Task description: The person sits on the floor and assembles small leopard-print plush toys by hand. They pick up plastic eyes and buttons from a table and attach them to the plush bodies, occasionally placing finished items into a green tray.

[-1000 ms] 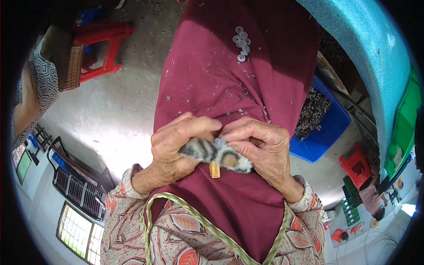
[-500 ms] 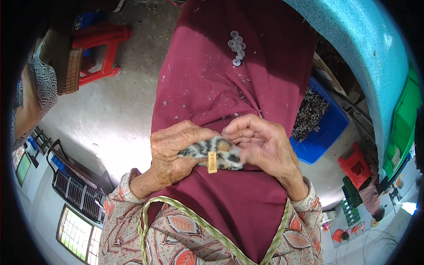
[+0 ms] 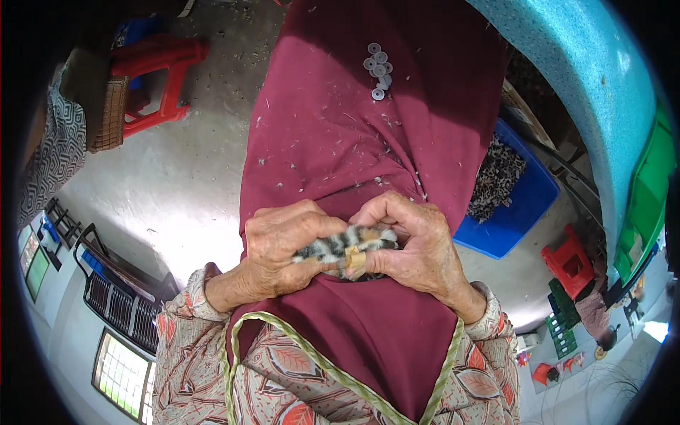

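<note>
Light glares off the grey concrete floor [image 3: 219, 106]; a black slatted bench [image 3: 120, 297] stands near a white wall [image 3: 71, 322] with a paned window [image 3: 120, 372].

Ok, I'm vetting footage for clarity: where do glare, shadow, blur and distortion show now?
Head view: glare whitens the floor beside the left hand; shadow darkens the far end of the maroon cloth; the furry piece between it and the right hand looks blurred; the window at lower left looks skewed near the dark rim.

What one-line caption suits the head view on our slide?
Bare left hand and right hand hold a small, spotted furry fabric piece with a yellow tag over a maroon cloth apron.
</note>
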`<state>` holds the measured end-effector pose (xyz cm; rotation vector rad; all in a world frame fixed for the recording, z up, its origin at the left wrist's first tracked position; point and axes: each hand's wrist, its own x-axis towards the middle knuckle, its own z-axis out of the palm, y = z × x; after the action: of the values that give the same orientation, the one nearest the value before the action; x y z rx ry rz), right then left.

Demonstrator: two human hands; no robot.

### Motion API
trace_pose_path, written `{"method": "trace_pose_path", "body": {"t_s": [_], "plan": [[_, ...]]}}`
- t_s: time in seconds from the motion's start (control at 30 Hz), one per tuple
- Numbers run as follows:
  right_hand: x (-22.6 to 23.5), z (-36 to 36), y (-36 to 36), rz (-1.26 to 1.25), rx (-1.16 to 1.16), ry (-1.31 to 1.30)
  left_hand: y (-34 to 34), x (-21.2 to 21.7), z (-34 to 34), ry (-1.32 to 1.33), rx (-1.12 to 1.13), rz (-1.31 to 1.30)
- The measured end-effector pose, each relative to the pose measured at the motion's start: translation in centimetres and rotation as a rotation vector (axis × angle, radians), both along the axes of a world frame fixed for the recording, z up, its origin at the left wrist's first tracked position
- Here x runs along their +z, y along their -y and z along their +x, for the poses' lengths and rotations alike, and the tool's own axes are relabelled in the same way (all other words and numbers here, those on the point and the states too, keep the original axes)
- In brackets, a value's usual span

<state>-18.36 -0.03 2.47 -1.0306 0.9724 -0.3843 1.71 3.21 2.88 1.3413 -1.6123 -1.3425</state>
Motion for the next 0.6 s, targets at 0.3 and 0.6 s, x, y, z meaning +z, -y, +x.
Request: {"method": "trace_pose_path", "body": {"t_s": [0.3, 0.6], "plan": [[-0.36, -0.33, 0.44, 0.144, 0.086, -0.021, -0.11, -0.36, -0.28, 0.023, -0.024, -0.021], [-0.76, 0.04, -0.10, -0.010, -0.008, 0.013, -0.34, -0.39, 0.08, -0.056, 0.036, 0.144]]}}
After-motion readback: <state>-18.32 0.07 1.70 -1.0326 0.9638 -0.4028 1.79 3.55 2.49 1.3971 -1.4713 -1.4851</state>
